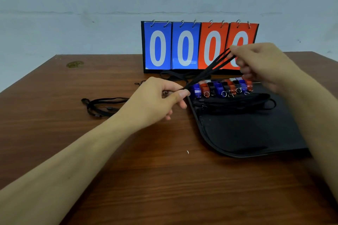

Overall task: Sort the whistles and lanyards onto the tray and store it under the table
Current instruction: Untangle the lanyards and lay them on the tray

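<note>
Both hands grasping one folded black cord lanyard [210, 70], stretched taut above the tabletop: left hand [161, 99] pinches the low end just left of the flat black plastic tray [247, 133], right hand [259, 64] pinches the high end above the tray's far edge.

Step in hand, as I judge it: bundle this lanyard and lay it on the tray. Keep the strands parallel and tensioned, lower both ends together, set it on the pile of black lanyards [236, 102] mid-tray, just in front of the row of blue, red and black plastic whistles [223, 86] along the tray's far edge. Release only once it's flat.

Still off the tray: a loose black lanyard [102, 106] well left of it, and another black lanyard [175, 76] behind it.

Obstacles: the blue-and-red flip scoreboard [199, 45] stands just behind the tray, close to the right hand. Whistle rings could snag the cord on the way down.
</note>
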`<state>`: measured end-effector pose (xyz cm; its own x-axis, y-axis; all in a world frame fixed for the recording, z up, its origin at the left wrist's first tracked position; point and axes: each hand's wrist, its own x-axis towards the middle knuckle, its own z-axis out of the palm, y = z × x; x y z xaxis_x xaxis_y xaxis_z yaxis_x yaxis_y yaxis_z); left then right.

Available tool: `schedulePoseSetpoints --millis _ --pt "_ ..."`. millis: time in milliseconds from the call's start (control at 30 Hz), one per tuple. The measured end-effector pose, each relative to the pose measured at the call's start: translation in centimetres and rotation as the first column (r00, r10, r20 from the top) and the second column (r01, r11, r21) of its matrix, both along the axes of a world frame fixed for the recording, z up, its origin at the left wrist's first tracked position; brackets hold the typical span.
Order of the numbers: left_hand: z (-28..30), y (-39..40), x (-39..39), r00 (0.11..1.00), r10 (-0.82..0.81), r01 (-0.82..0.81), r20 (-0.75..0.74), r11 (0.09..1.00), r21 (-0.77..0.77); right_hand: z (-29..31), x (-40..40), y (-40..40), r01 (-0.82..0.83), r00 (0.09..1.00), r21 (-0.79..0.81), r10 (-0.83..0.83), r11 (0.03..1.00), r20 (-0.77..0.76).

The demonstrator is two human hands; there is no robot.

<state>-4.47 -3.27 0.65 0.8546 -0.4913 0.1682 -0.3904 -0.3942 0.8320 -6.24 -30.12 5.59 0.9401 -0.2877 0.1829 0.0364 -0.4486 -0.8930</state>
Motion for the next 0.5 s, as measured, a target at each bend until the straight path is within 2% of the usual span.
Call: schedulePoseSetpoints --millis 33,67,100,200,400,500 --pt "-0.2 -0.1 0.1 0.998 0.010 -0.014 0.068 0.998 0.061 -0.2 0.0 -0.1 0.043 0.999 -0.254 -0.038 0.966 0.024" --pt "-0.4 -0.1 0.1 0.990 0.010 -0.027 0.139 0.992 0.123 -0.2 -0.1 -0.2 0.054 0.998 -0.438 -0.046 0.897 0.030" --pt "-0.5 -0.2 0.1 0.981 0.003 -0.037 0.196 0.985 0.170 0.0 -0.2 -0.3 0.031 0.999 -0.526 -0.035 0.850 0.004" --pt "-0.5 -0.4 0.1 0.963 -0.025 -0.034 0.267 0.976 0.215 0.7 -0.6 -1.4 -0.079 0.989 -0.542 -0.003 0.836 -0.150" --pt "0.0 -2.7 1.0 0.932 -0.071 -0.039 0.355 0.956 0.292 0.0 -0.2 -4.2 -0.125 0.958 -0.689 -0.093 0.714 -0.271" --pt "0.2 -4.2 1.3 0.911 -0.096 -0.047 0.401 0.942 0.332 0.5 -0.6 -5.6 -0.172 0.921 -0.668 -0.122 0.723 -0.370"
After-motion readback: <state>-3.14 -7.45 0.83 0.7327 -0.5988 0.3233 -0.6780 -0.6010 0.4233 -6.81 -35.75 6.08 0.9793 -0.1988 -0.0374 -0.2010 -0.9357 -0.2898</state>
